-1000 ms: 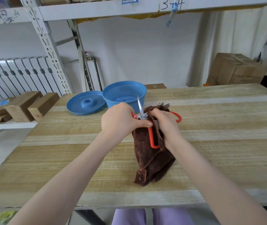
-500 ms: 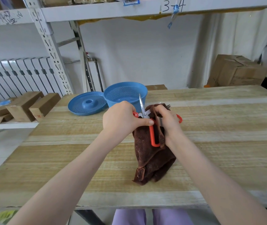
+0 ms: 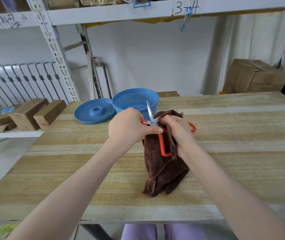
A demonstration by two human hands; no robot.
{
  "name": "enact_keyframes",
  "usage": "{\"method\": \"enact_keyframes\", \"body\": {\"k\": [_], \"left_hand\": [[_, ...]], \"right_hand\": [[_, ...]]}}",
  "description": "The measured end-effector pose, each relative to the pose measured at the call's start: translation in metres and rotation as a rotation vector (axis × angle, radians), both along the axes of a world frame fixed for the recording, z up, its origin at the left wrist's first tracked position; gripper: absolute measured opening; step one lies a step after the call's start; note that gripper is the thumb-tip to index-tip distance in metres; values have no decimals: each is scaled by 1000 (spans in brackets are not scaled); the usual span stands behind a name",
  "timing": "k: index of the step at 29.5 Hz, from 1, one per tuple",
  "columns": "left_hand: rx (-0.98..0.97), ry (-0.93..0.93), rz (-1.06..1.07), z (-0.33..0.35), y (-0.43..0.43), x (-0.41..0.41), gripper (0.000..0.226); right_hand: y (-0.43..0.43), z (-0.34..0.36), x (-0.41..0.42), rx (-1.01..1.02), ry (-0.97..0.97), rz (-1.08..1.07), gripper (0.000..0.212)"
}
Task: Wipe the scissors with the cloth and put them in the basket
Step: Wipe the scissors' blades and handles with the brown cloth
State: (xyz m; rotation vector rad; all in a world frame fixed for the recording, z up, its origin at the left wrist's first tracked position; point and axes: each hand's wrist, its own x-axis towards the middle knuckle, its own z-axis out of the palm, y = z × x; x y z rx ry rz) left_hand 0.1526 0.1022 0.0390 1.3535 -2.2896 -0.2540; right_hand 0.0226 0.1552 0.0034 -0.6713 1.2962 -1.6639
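Currently a person at a wooden workbench point(image 3: 224, 153) appears to be in the wiping step. Their left hand point(image 3: 129, 125) is curled around the red-handled scissors point(image 3: 151, 116) near the pivot. The thumb presses across one handle, and one steel blade points upward. Their right hand point(image 3: 178, 130) pinches a fold of the dark brown cloth point(image 3: 162, 170) around what is probably the other blade, which is hidden in the fabric. The rest of the cloth hangs down, its lower end resting on the bench. A blue perforated plastic basket point(image 3: 134, 99) stands just behind the hands with its top open. Its blue lid point(image 3: 95, 111) lies beside it to the left. The scissors are not yet in the basket. The next move likely calls for drawing the cloth along the blade, away from the edge. After that, the right hand would release the cloth and the scissors would go the short way forward into the basket.
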Motion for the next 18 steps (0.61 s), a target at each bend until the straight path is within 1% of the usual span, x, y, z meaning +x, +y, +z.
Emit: {"method": "enact_keyframes", "body": {"k": [3, 6, 9, 11, 13, 15, 18], "left_hand": [[-12, 5, -3, -1, 1, 1, 73], [-23, 5, -5, -1, 2, 0, 73], [-2, -12, 2, 1, 1, 0, 73], [5, -10, 1, 1, 1, 1, 73], [-1, 1, -3, 0, 2, 1, 74], [-11, 8, -11, 0, 3, 1, 74], [-13, 1, -10, 2, 2, 1, 73]], "right_hand": [[0, 1, 0, 3, 6, -15, 13], [-5, 4, -4, 19, -43, -83, 23], [-4, 2, -2, 20, -66, -94, 27], [-2, 0, 0, 15, -42, -88, 27], [-1, 1, 0, 11, -23, -82, 22], [-1, 4, -2, 8, -33, -89, 17], [-1, 7, -3, 5, -68, -86, 17]]}}
